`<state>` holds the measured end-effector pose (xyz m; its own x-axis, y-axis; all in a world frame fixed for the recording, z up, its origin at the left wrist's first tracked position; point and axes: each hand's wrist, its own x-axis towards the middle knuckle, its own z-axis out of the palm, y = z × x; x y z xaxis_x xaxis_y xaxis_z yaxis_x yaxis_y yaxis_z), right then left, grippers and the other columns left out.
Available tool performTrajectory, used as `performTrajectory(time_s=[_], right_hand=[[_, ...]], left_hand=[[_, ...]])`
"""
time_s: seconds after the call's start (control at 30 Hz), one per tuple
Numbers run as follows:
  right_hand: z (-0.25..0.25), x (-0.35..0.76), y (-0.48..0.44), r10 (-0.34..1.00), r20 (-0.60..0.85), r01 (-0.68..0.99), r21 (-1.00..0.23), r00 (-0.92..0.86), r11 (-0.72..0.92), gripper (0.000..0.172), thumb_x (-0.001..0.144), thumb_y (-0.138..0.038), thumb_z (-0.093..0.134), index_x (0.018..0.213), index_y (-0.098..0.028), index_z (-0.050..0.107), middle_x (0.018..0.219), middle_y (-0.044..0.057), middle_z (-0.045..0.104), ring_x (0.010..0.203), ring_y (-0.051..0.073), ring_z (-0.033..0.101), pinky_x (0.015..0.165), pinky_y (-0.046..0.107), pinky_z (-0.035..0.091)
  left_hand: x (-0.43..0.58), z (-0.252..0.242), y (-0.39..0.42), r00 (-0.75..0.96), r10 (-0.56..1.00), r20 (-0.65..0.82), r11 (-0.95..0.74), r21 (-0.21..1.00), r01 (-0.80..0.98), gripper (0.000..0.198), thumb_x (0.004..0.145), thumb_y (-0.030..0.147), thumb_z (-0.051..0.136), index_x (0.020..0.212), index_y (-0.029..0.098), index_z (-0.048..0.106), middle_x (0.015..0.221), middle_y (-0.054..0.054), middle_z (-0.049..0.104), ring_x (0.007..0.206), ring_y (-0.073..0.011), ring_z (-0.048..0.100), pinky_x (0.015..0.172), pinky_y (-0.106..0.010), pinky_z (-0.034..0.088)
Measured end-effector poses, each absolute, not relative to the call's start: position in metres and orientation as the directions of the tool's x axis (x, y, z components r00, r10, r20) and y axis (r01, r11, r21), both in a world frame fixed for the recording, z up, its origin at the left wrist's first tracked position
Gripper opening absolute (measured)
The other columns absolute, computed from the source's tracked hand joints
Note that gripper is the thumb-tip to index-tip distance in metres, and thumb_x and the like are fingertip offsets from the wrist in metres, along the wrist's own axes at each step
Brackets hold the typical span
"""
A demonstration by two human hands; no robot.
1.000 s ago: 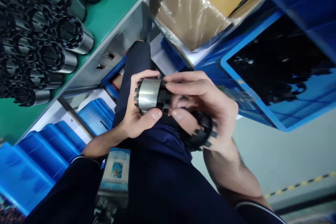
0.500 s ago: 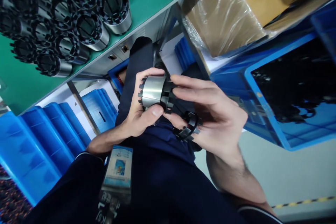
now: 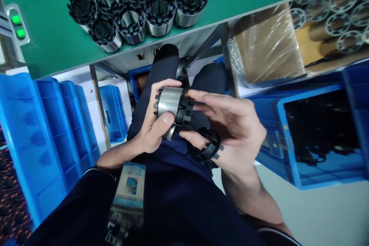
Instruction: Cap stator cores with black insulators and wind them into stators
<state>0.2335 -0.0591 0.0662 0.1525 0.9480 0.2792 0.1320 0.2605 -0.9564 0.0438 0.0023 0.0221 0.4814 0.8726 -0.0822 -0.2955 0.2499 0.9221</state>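
My left hand [image 3: 154,127] is wrapped round a silver metal cylinder [image 3: 170,100] with black toothed ends, its thumb pressed on the near side. At the cylinder's right end sits a black slotted ring [image 3: 185,112], which the fingertips of my right hand [image 3: 236,130] touch. Another black toothed ring [image 3: 209,146] hangs round my right thumb, against the palm. Below the cylinder a small shiny metal piece [image 3: 170,132] shows; how it is held is hidden.
Many similar cylinders [image 3: 160,15] stand on the green table [image 3: 49,42] ahead. Blue bins [image 3: 49,134] are at the left. On the right are a plastic-wrapped carton [image 3: 268,42] with tubes [image 3: 337,23] and a blue crate [image 3: 294,161] of black parts.
The view has turned, so the table and its cylinders appear further right. The small metal piece below the cylinder now shows more. Both hands keep nearly the same hold.
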Motion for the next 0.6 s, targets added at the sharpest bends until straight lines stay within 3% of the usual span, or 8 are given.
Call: performTrajectory(time_s=[0.13, 0.23, 0.37, 0.5, 0.6], right_hand=[[0.069, 0.228, -0.057, 0.945, 0.315, 0.170, -0.939, 0.084, 0.298, 0.074, 0.090, -0.021, 0.109, 0.157, -0.043, 0.087, 0.164, 0.005, 0.084, 0.146, 0.035, 0.087, 0.121, 0.054, 0.080], [0.073, 0.228, -0.054, 0.923, 0.379, 0.187, -0.913, 0.062, 0.362, 0.071, 0.088, -0.015, 0.108, 0.151, -0.042, 0.091, 0.159, 0.006, 0.085, 0.137, 0.033, 0.089, 0.114, 0.051, 0.083], [0.076, 0.232, -0.053, 0.907, 0.420, 0.187, -0.891, -0.011, 0.415, 0.076, 0.087, -0.012, 0.109, 0.153, -0.045, 0.090, 0.155, 0.008, 0.084, 0.132, 0.032, 0.090, 0.109, 0.051, 0.086], [0.072, 0.239, -0.051, 0.882, 0.456, 0.151, -0.869, -0.121, 0.470, 0.083, 0.088, -0.013, 0.110, 0.160, -0.046, 0.086, 0.160, 0.006, 0.082, 0.139, 0.029, 0.088, 0.117, 0.046, 0.084], [0.065, 0.241, -0.047, 0.849, 0.510, 0.122, -0.842, -0.135, 0.525, 0.080, 0.089, -0.018, 0.111, 0.160, -0.046, 0.086, 0.158, 0.004, 0.084, 0.138, 0.029, 0.087, 0.113, 0.046, 0.085]], left_hand=[[0.034, 0.029, -0.008, 0.439, 0.897, -0.060, 0.224, 0.916, -0.333, 0.073, 0.105, 0.084, 0.081, 0.163, 0.042, 0.065, 0.145, -0.007, 0.075, 0.137, -0.0357, 0.079, 0.115, -0.055, 0.072], [0.030, 0.030, -0.016, 0.422, 0.906, 0.011, 0.155, 0.922, -0.356, 0.071, 0.109, 0.079, 0.078, 0.166, 0.040, 0.064, 0.141, -0.007, 0.074, 0.126, -0.0319, 0.080, 0.117, -0.053, 0.071], [0.027, 0.029, -0.026, 0.405, 0.906, 0.121, 0.033, 0.935, -0.353, 0.069, 0.113, 0.075, 0.072, 0.171, 0.039, 0.060, 0.136, -0.008, 0.072, 0.113, -0.0276, 0.077, 0.107, -0.049, 0.070], [0.021, 0.033, -0.036, 0.402, 0.912, 0.081, 0.052, 0.949, -0.310, 0.069, 0.113, 0.079, 0.071, 0.170, 0.042, 0.059, 0.137, -0.008, 0.071, 0.109, -0.0285, 0.076, 0.104, -0.050, 0.070], [0.017, 0.039, -0.040, 0.386, 0.919, 0.076, 0.041, 0.957, -0.287, 0.069, 0.111, 0.080, 0.073, 0.166, 0.039, 0.063, 0.140, -0.009, 0.073, 0.116, -0.0312, 0.077, 0.110, -0.052, 0.070]])
